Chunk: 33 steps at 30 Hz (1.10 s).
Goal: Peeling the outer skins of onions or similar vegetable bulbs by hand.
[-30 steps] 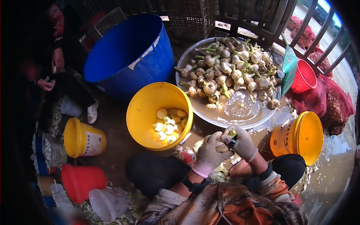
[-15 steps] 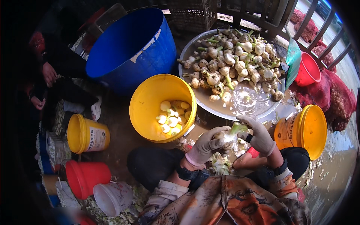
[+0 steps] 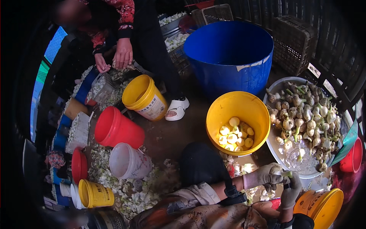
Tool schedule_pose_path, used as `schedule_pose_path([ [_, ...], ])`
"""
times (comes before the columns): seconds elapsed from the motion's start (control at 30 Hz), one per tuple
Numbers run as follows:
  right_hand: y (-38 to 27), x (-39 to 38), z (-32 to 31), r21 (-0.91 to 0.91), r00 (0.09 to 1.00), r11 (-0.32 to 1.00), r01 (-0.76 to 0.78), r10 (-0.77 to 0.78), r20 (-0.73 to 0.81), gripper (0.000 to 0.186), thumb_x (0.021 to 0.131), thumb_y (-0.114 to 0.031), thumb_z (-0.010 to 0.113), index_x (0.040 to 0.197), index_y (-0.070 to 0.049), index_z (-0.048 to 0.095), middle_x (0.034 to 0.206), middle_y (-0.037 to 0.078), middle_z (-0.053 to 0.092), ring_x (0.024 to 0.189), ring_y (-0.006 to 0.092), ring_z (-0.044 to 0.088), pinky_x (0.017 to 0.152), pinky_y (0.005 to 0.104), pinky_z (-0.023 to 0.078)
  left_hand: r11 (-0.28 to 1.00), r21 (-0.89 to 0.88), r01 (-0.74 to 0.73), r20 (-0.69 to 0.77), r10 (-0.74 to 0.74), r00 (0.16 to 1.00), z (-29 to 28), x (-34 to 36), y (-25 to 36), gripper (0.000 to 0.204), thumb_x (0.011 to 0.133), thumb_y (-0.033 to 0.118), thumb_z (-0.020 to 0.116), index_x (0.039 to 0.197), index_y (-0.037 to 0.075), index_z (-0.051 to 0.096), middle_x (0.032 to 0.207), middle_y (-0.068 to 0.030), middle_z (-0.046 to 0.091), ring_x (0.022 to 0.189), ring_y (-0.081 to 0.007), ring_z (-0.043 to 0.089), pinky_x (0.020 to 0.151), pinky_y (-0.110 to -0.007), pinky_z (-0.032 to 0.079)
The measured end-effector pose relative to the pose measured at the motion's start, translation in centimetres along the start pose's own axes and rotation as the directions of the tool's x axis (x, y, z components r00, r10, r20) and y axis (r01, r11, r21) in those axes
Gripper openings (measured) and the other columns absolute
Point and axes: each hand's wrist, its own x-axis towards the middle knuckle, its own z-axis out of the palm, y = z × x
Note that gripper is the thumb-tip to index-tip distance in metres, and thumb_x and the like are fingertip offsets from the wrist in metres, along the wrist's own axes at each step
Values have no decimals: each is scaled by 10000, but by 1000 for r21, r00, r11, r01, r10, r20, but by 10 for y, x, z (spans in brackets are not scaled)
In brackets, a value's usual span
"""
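My gloved left hand is closed around a garlic bulb with a short green stem. My gloved right hand is closed against the stem, with a small dark tool in it, partly hidden by the fingers. Above my hands sits a wide metal basin heaped with dirty garlic bulbs in water. To its left stands a yellow bucket holding several pale trimmed bulbs.
A co-worker's hands work at upper left. A blue tub and crate stand behind. Around me are a red bucket, white bucket, yellow buckets and scattered peelings. An orange bucket is at lower right.
The view has swung left, bringing more of the co-worker and left-side buckets in and shifting my hands rightward in the picture. My hands still hold a bulb, now turned differently.
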Motion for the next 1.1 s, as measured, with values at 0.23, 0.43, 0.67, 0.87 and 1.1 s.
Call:
schedule_pose_path([
  [0.23,2,17,0,-77,955,966,247,-229,188,58,762,-7,553,813,-7,580,747,77,523,712,192,520,637,300,392,983,-65,172,233,-153,960,-1,-7,-25,248,868,285,649,782,76,548,554,21,507,416,-97,516,377,-216,405],
  [0.43,29,24,-13,-227,977,969,97,-49,208,399,729,21,596,1126,-2,576,912,97,540,835,204,549,746,302,448,990,-12,137,82,-136,987,-11,-6,2,374,811,214,715,1045,29,488,757,-34,567,575,-105,559,488,-237,459],
  [0.67,-2,20,1,-1,986,1000,16,-16,166,229,875,-184,627,1036,-21,629,895,99,615,809,210,591,741,311,460,989,128,-80,-54,87,995,-16,-6,11,604,885,416,654,1277,1,457,1138,-69,580,991,-123,566,840,-267,470],
  [0.87,-6,22,-29,67,999,998,-17,15,43,302,915,-307,608,1003,-19,626,872,89,622,799,197,585,752,310,458,600,794,95,-211,125,970,-23,-16,30,328,935,291,587,1102,13,632,966,-129,686,894,-228,654,809,-332,512],
  [1.1,-16,21,-44,-124,955,982,142,-103,277,235,814,-104,663,1030,-21,624,908,121,631,855,274,611,762,328,468,856,513,-63,-139,156,978,2,-6,43,466,855,321,703,1169,-1,580,1059,-110,627,994,-167,605,866,-313,488],
])
